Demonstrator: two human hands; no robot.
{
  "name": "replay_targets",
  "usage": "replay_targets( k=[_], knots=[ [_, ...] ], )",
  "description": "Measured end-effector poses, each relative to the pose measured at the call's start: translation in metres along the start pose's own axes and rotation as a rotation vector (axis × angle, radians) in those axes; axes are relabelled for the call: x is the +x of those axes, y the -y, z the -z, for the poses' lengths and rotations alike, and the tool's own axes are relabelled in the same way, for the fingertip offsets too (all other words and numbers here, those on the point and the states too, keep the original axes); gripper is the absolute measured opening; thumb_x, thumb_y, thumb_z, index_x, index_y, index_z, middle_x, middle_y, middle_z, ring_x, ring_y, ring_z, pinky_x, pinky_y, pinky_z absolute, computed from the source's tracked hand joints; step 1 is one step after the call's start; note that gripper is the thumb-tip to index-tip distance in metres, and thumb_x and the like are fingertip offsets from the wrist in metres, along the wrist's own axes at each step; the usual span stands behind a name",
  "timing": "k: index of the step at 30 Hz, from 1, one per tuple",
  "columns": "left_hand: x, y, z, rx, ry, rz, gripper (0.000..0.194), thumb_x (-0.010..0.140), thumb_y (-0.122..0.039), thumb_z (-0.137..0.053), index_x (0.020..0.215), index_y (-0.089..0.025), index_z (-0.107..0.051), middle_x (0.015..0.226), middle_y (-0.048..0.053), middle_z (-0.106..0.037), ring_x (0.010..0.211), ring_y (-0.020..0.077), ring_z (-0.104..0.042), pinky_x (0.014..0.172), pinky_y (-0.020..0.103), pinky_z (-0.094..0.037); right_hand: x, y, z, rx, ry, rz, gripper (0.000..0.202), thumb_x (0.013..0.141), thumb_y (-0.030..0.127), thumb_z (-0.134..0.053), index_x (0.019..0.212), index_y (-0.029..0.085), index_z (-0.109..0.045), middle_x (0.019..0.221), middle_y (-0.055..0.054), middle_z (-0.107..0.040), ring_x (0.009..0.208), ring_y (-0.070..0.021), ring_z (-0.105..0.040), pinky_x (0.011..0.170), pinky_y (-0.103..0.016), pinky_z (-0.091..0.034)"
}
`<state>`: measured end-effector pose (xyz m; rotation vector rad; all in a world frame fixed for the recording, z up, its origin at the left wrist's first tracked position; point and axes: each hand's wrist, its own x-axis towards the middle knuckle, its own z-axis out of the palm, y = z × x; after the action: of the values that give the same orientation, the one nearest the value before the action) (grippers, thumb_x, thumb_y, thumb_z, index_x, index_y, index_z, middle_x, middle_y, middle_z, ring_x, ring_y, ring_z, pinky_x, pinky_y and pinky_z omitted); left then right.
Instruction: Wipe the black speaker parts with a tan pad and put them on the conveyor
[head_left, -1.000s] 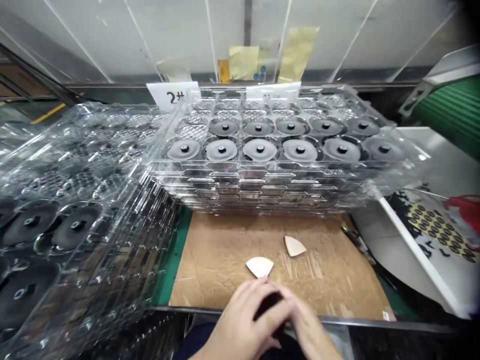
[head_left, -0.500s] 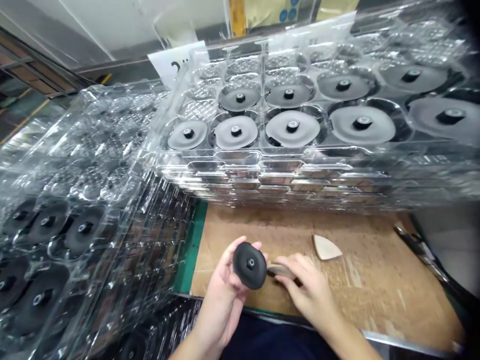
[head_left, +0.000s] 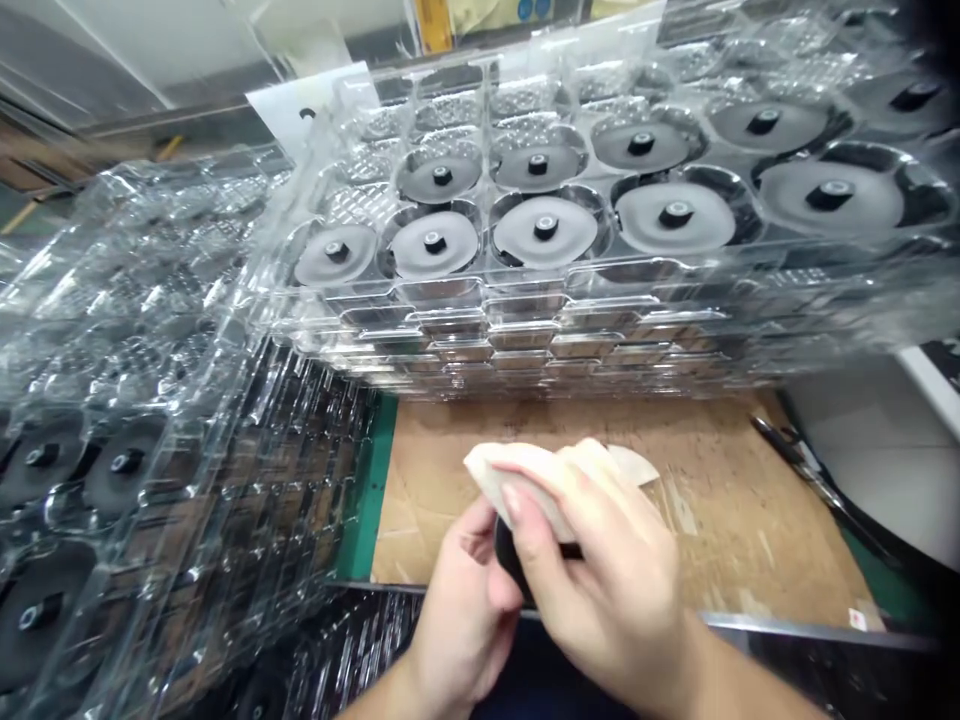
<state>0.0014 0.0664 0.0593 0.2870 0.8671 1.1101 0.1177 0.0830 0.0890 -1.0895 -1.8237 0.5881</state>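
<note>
My left hand (head_left: 469,610) grips a round black disc (head_left: 508,560) low over the work surface, its edge between fingers and thumb. In my right hand (head_left: 622,570) is a beige, pointed pad (head_left: 491,485), pinched between thumb and fingers. The pad sits over the upper side of the disc; whether the two touch is hidden by my right hand. Behind that hand a second beige pad (head_left: 634,466) lies on the brown board (head_left: 427,460), partly covered.
A stack of clear plastic trays (head_left: 525,300) with black discs (head_left: 546,228) in its pockets rises beyond the board. More stacked trays (head_left: 247,430) stand at the left. A dark tool with metal parts (head_left: 802,465) lies at the right. A white paper sign (head_left: 300,110) leans behind.
My right hand has lifted the beige pad from beside the disc to over it. The disc has turned and is now mostly covered. The view has shifted slightly.
</note>
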Motion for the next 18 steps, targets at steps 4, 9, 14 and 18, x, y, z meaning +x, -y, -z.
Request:
replay_targets(
  k=[4, 9, 14, 18],
  knots=[
    [-0.001, -0.007, 0.001, 0.023, 0.033, -0.046, 0.061, 0.053, -0.036, -0.078, 0.111, -0.026, -0.060, 0.113, 0.006, -0.064, 0.100, 0.0261, -0.061, 0.090, 0.032, -0.047, -0.012, 0.004, -0.001, 0.001, 0.006, 0.015, 0.032, 0.075, 0.007, -0.056, 0.105, 0.017, -0.057, 0.072, -0.001, -0.063, 0.059, -0.0121, -0.052, 0.063, -0.028, -0.044],
    [-0.002, -0.005, -0.006, 0.046, 0.045, -0.013, 0.057, 0.055, -0.038, -0.076, 0.109, -0.025, -0.061, 0.111, 0.006, -0.065, 0.106, 0.0256, -0.057, 0.096, 0.032, -0.042, -0.003, 0.005, -0.001, 0.048, -0.070, -0.020, 0.031, 0.077, 0.006, -0.051, 0.107, 0.013, -0.055, 0.084, -0.006, -0.064, 0.069, -0.0145, -0.055, 0.065, -0.031, -0.044],
    [-0.006, -0.011, -0.003, -0.009, 0.122, -0.010, 0.060, 0.054, -0.037, -0.076, 0.110, -0.026, -0.060, 0.113, 0.006, -0.064, 0.102, 0.0253, -0.060, 0.092, 0.031, -0.045, -0.019, -0.002, 0.007, 0.012, -0.065, 0.024, 0.026, 0.077, 0.009, -0.054, 0.100, 0.020, -0.059, 0.070, 0.000, -0.063, 0.059, -0.0127, -0.054, 0.061, -0.028, -0.044],
    [-0.004, -0.013, -0.001, -0.029, 0.085, 0.012, 0.063, 0.050, -0.036, -0.077, 0.110, -0.026, -0.060, 0.112, 0.005, -0.065, 0.103, 0.0232, -0.060, 0.090, 0.027, -0.046, -0.037, -0.005, 0.020, -0.134, -0.003, -0.131, 0.023, 0.081, 0.011, -0.048, 0.101, 0.019, -0.057, 0.079, -0.004, -0.064, 0.062, -0.0144, -0.057, 0.060, -0.029, -0.044]
  ],
)
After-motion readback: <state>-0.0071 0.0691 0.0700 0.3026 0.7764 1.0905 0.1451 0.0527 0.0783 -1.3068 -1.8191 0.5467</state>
